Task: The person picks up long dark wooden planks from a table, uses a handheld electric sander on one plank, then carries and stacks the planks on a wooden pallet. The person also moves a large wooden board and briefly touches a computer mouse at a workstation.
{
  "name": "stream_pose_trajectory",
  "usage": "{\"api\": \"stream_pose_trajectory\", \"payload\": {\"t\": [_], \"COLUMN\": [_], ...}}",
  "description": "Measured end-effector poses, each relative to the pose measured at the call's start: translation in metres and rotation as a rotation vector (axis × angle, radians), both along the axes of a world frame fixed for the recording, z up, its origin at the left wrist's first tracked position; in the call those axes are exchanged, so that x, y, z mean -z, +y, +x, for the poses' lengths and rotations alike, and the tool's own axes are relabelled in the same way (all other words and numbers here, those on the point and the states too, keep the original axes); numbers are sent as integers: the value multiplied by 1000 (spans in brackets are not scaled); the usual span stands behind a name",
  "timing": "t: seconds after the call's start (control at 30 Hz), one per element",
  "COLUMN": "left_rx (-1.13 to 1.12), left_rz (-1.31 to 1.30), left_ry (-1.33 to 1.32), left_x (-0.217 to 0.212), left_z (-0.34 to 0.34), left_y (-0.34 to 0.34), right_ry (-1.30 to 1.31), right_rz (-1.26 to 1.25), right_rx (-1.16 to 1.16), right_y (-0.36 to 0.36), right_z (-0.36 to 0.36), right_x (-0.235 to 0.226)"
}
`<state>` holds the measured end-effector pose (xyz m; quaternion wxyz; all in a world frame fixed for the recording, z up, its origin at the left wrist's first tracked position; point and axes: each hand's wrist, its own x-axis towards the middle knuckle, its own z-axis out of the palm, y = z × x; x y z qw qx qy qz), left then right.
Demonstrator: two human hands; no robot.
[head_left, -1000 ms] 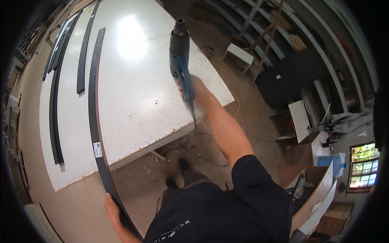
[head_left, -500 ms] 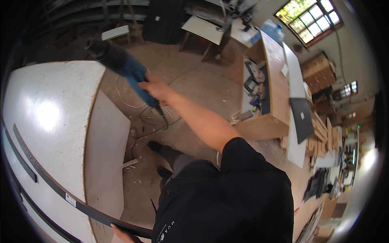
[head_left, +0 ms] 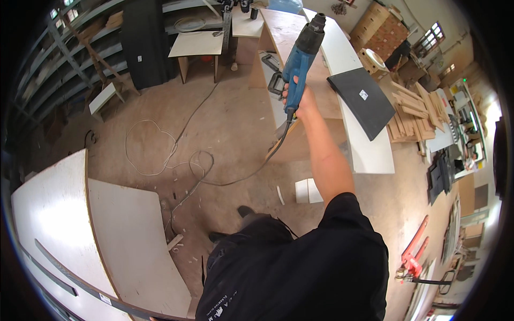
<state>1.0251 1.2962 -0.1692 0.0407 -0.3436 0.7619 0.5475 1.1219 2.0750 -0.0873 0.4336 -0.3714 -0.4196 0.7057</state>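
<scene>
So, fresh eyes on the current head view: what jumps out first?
The blue heat gun, raised in the right hand at upper right of centre. Next, what looks like a red pallet jack at lower right, and the bright glare on the white tabletop at left.

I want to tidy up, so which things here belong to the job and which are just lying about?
Likely in the job:
heat gun in the right hand
power cord
labelled dark strip on the white table

Apparently lying about:
black panel
wooden slats
low white bench
</scene>
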Motion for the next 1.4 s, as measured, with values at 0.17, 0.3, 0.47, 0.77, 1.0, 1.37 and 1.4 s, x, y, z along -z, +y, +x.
{"api": "stream_pose_trajectory", "payload": {"t": [0.17,0.3,0.47,0.77,1.0,1.37,1.4], "left_rx": [18,25,-4,-102,-147,-315,-332], "left_rz": [-20,-38,-43,-43,178,-40,-26], "left_ry": [-22,-40,-52,-74,-21,71,104], "left_x": [2,3,4,-2,3,-5,-7], "left_z": [16,28,41,81,103,107,110], "left_y": [35,56,68,9,-31,38,42], "right_ry": [74,78,-53,13,-70,-693,-555], "right_rz": [-87,-84,-83,-157,-19,1255,1204], "right_rx": [-108,-111,-108,-239,-245,464,484], "right_y": [60,86,130,187,192,276,262], "right_z": [25,35,40,57,63,135,107], "right_x": [28,37,43,64,65,61,49]}}
